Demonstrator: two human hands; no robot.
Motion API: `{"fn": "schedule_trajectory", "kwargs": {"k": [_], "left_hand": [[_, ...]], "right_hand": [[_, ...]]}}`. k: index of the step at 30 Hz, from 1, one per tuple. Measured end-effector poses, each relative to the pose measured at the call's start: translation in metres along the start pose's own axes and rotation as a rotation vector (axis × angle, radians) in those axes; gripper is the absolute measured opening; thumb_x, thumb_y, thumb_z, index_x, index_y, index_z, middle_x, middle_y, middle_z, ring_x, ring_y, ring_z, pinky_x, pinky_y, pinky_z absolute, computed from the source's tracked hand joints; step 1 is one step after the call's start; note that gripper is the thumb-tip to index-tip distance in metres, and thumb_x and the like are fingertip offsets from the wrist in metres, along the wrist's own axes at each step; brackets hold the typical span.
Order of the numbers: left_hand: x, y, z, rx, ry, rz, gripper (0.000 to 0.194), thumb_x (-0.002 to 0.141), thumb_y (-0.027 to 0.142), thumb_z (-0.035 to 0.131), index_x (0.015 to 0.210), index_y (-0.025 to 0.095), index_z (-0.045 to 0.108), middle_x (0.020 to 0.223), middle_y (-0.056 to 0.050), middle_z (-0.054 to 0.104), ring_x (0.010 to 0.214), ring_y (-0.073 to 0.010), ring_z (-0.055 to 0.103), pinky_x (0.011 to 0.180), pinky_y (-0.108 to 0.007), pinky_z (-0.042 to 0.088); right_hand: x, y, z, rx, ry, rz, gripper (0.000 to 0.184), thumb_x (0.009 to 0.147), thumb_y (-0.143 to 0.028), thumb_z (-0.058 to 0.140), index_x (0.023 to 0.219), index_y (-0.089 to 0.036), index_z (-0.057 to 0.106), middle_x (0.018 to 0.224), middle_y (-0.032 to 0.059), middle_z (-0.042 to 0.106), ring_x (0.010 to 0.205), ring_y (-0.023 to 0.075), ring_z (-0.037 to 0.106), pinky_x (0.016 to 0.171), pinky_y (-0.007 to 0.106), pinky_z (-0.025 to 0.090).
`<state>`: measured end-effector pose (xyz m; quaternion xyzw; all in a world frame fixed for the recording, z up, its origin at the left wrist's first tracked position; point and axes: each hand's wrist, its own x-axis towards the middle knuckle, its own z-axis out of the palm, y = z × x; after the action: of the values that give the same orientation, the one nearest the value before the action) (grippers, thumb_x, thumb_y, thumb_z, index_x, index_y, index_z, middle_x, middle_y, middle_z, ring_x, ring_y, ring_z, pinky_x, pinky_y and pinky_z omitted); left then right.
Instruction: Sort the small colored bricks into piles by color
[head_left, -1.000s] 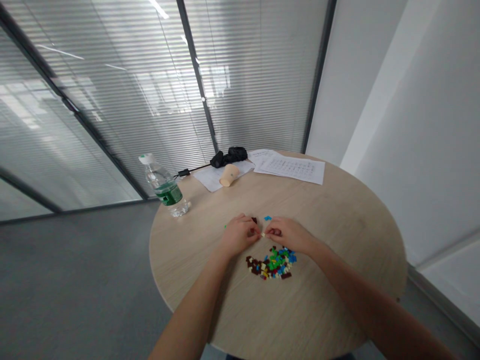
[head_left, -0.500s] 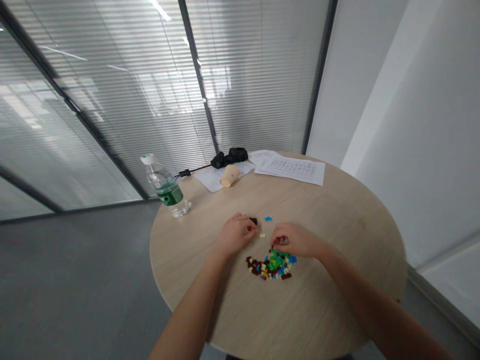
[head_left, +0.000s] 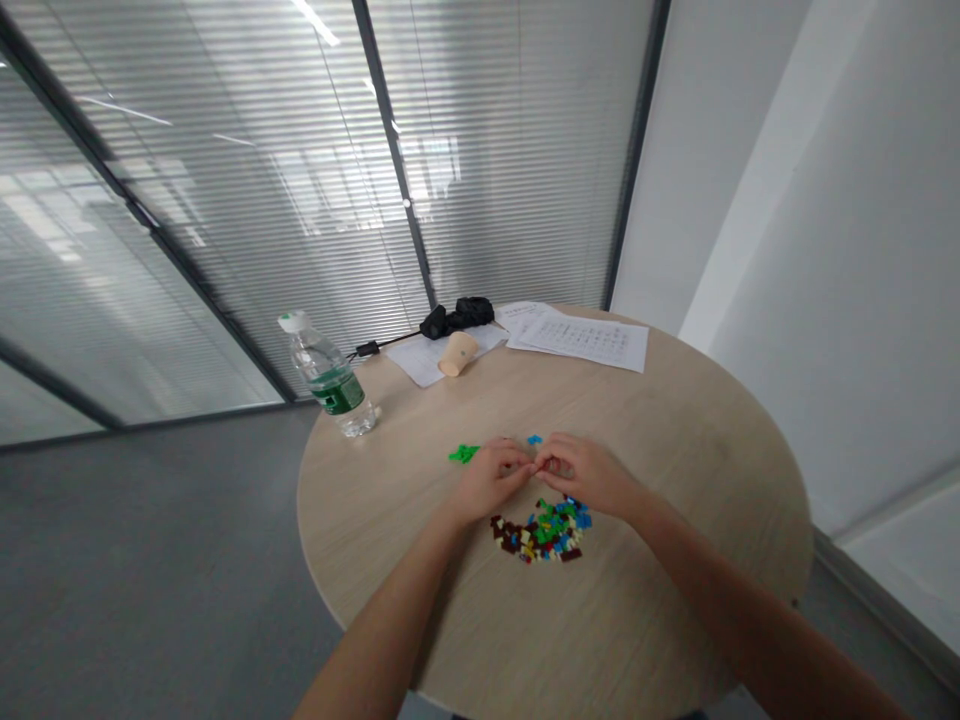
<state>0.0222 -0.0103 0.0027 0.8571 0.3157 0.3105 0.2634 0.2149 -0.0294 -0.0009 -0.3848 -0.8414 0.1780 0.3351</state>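
My left hand (head_left: 493, 480) and my right hand (head_left: 589, 470) meet fingertip to fingertip above the table, both closed in a pinch. Whatever sits between the fingertips is too small and covered to name. Just in front of my wrists lies a mixed pile of small building bricks (head_left: 551, 522) in green, brown, blue, cream, yellow and red. A few green bricks (head_left: 463, 454) lie left of my left hand. Beyond the fingertips is a small group of blue bricks (head_left: 534, 440). My hands hide part of the tabletop behind them.
The round wooden table (head_left: 675, 600) carries a water bottle (head_left: 337, 385) at its left edge. Toward the back are a tipped paper cup (head_left: 457, 354), printed sheets (head_left: 592, 340) and a black bundled item with a cord (head_left: 466, 314). Blinds-covered glass stands behind.
My left hand has moved right, uncovering the green bricks. My right hand has left the pile's edge and come up to meet it. The small cream pieces between them are now hidden.
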Motion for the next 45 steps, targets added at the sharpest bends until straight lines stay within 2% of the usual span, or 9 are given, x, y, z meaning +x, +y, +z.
{"fn": "schedule_trajectory", "kwargs": {"k": [5, 9, 11, 15, 18, 25, 38, 45], "left_hand": [[0.000, -0.004, 0.000, -0.066, 0.027, -0.031, 0.024, 0.086, 0.031, 0.057, 0.075, 0.016, 0.070, 0.076, -0.005, 0.067, 0.075, -0.0154, 0.058, 0.073, -0.027, 0.043], [0.001, -0.006, 0.000, -0.032, 0.023, -0.088, 0.021, 0.086, 0.029, 0.058, 0.074, 0.017, 0.070, 0.076, -0.003, 0.067, 0.074, -0.0145, 0.057, 0.073, -0.026, 0.043], [0.001, -0.008, 0.000, 0.032, 0.045, -0.121, 0.018, 0.085, 0.025, 0.058, 0.075, 0.017, 0.070, 0.076, -0.002, 0.067, 0.074, -0.0141, 0.057, 0.073, -0.026, 0.043], [0.004, -0.019, -0.004, 0.292, 0.183, -0.207, 0.016, 0.085, 0.024, 0.059, 0.078, 0.018, 0.071, 0.076, -0.003, 0.066, 0.078, -0.0162, 0.055, 0.074, -0.028, 0.041], [0.004, -0.028, -0.008, 0.470, 0.254, -0.261, 0.018, 0.086, 0.027, 0.058, 0.080, 0.018, 0.073, 0.079, -0.005, 0.066, 0.081, -0.0184, 0.054, 0.074, -0.029, 0.041], [0.005, -0.028, -0.007, 0.629, 0.234, -0.336, 0.017, 0.085, 0.033, 0.059, 0.083, 0.026, 0.075, 0.085, -0.004, 0.065, 0.087, -0.0198, 0.052, 0.075, -0.032, 0.038], [0.003, -0.033, -0.007, 0.616, 0.296, -0.331, 0.014, 0.082, 0.033, 0.063, 0.085, 0.027, 0.075, 0.087, -0.005, 0.061, 0.088, -0.0216, 0.047, 0.077, -0.035, 0.036], [0.002, -0.024, -0.012, 0.613, 0.324, -0.323, 0.018, 0.083, 0.032, 0.061, 0.091, 0.024, 0.075, 0.088, -0.006, 0.063, 0.087, -0.0221, 0.050, 0.077, -0.036, 0.039]], "right_hand": [[0.000, -0.003, 0.003, -0.012, 0.044, -0.013, 0.008, 0.085, -0.024, 0.061, 0.080, -0.019, 0.062, 0.078, 0.0015, 0.061, 0.075, 0.0137, 0.057, 0.070, 0.024, 0.043], [0.001, -0.003, 0.003, -0.031, 0.050, 0.003, 0.008, 0.085, -0.026, 0.060, 0.082, -0.019, 0.063, 0.078, 0.0019, 0.062, 0.075, 0.0141, 0.057, 0.070, 0.025, 0.043], [0.001, -0.002, 0.003, -0.033, 0.068, 0.047, 0.006, 0.084, -0.023, 0.060, 0.086, -0.018, 0.064, 0.080, 0.0025, 0.063, 0.073, 0.0141, 0.057, 0.068, 0.025, 0.044], [0.001, 0.001, 0.003, -0.037, 0.116, 0.118, 0.018, 0.082, -0.016, 0.056, 0.098, -0.017, 0.065, 0.085, 0.0044, 0.066, 0.071, 0.0141, 0.058, 0.068, 0.026, 0.045], [0.001, 0.002, 0.004, -0.036, 0.111, 0.134, 0.020, 0.082, -0.016, 0.053, 0.098, -0.017, 0.066, 0.083, 0.0046, 0.067, 0.070, 0.0143, 0.058, 0.067, 0.026, 0.046], [0.001, 0.001, 0.005, -0.046, 0.099, 0.164, 0.019, 0.082, -0.016, 0.052, 0.095, -0.017, 0.067, 0.084, 0.0057, 0.068, 0.070, 0.0141, 0.058, 0.066, 0.026, 0.047], [0.000, 0.003, 0.001, -0.038, 0.067, 0.177, 0.020, 0.083, -0.018, 0.053, 0.096, -0.017, 0.067, 0.087, 0.0066, 0.069, 0.069, 0.0135, 0.058, 0.065, 0.025, 0.045], [-0.001, 0.008, -0.008, -0.107, -0.074, 0.203, 0.013, 0.082, -0.020, 0.056, 0.077, -0.017, 0.067, 0.073, 0.0039, 0.065, 0.066, 0.0142, 0.056, 0.062, 0.025, 0.040]]}}
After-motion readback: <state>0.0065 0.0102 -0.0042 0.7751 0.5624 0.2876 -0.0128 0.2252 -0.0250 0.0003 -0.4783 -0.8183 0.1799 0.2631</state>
